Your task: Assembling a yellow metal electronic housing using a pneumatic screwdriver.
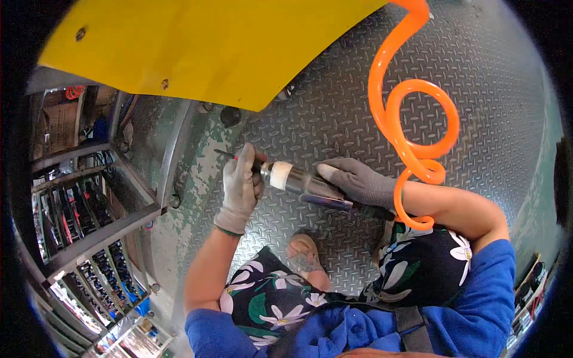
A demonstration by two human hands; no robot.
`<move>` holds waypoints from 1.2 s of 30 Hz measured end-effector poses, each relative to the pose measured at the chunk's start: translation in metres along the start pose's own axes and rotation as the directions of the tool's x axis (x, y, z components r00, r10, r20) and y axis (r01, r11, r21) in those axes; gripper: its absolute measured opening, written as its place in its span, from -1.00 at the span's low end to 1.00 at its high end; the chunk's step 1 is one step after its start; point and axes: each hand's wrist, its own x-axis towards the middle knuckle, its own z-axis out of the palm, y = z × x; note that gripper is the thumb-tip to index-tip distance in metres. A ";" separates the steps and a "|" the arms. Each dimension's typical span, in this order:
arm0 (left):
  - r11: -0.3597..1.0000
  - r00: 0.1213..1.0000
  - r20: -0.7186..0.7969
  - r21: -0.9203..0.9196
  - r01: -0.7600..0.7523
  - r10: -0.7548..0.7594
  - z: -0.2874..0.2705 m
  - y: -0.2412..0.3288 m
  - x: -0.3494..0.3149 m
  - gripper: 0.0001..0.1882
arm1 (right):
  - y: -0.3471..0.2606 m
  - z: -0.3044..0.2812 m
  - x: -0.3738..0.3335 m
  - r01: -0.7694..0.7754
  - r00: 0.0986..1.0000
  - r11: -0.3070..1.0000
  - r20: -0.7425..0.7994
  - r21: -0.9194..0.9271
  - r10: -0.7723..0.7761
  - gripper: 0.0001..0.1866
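Observation:
Between my two gloved hands lies a pneumatic screwdriver (305,184) with a dark body and a white band round its front part. My left hand (240,185), in a pale glove, is closed about the nose of the tool, where a thin dark bit (224,154) sticks out past the fingers. From behind, my right hand (363,182), in a grey glove, grips the rear of the body. Part of its grip is hidden behind the tool. An orange coiled air hose (422,116) hangs down from above and passes over my right wrist.
Overhead at the upper left is a large yellow panel (197,48). A metal rack (107,235) with bins of small parts stands at the left. Below me is a diamond-plate floor (501,119). More bins (528,292) show at the lower right.

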 end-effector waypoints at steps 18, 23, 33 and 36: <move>0.953 0.964 -0.023 0.159 -0.257 0.264 0.016 -0.001 0.008 -0.60 | 0.010 -0.016 0.010 0.110 0.991 0.994 0.073 0.019 -0.112 -0.71; 0.930 0.927 -0.082 0.042 -0.365 0.367 0.015 0.007 0.025 -0.55 | -0.002 -0.008 -0.008 0.262 0.951 0.953 -0.127 -0.151 -0.281 -0.20; 1.000 0.986 0.168 -0.003 0.009 -0.008 -0.003 0.026 0.003 -0.49 | -0.033 -0.019 -0.007 0.054 0.996 0.987 0.081 -0.152 -0.042 -0.13; 0.931 0.992 0.085 -0.346 0.116 -0.092 -0.024 0.020 0.018 -0.53 | -0.024 -0.021 -0.019 0.070 0.997 0.995 0.049 -0.075 -0.066 -0.13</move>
